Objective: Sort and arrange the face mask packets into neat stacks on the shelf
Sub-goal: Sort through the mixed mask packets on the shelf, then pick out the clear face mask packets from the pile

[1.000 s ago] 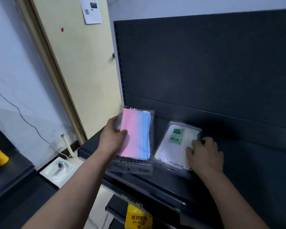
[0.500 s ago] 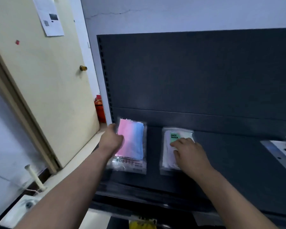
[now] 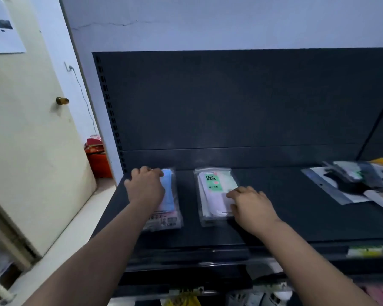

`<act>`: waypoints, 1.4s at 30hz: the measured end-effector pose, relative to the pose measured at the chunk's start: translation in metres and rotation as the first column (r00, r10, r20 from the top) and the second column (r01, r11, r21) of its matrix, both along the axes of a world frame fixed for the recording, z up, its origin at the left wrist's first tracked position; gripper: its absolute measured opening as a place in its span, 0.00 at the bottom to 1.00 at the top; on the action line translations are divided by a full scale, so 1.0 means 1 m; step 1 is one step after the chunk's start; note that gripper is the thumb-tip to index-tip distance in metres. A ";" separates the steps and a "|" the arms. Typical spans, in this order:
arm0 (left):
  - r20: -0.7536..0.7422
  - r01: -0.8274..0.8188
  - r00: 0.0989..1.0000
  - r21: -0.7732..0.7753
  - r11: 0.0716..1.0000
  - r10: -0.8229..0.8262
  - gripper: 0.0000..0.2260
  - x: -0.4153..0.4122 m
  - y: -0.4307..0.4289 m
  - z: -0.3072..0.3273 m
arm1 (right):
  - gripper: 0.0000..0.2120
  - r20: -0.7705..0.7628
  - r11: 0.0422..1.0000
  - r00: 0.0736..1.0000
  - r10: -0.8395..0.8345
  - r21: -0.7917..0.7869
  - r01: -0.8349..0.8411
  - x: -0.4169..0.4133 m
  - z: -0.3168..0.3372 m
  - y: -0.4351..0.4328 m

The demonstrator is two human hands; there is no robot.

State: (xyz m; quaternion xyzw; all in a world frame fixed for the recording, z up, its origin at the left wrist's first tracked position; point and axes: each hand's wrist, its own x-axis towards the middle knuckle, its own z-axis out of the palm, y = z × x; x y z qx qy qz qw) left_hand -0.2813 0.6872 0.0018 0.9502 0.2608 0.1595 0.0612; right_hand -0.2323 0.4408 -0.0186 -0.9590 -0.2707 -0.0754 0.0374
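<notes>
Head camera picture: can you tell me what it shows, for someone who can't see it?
Two bare hands press on two face mask packets lying side by side on a dark shelf: the left hand on a pink-and-blue packet, the right hand on a green-labelled "FACE MASK" packet. More packets lie jumbled at the right.

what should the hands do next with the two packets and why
Probably let go and reach the right hand toward the loose pile at the shelf's right end. The pink-blue packet under the left hand and the green-label packet already lie flat, side by side and square, while the pile is still jumbled.
</notes>
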 end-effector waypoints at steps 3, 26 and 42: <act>-0.052 0.123 0.991 0.057 0.991 -0.121 0.17 0.012 -0.023 0.002 | 0.18 -0.016 0.999 0.999 -0.042 0.003 0.043 0.002 0.003 -0.019; -0.021 0.673 0.734 -0.115 0.731 -0.679 0.14 0.126 -0.480 -0.003 | 0.16 -0.031 0.834 0.840 -0.542 0.104 0.542 -0.002 0.005 -0.461; 0.018 0.455 0.885 -0.235 0.859 -0.465 0.16 0.161 -0.499 -0.010 | 0.18 -0.103 0.909 0.921 -0.376 0.149 0.388 0.056 0.007 -0.488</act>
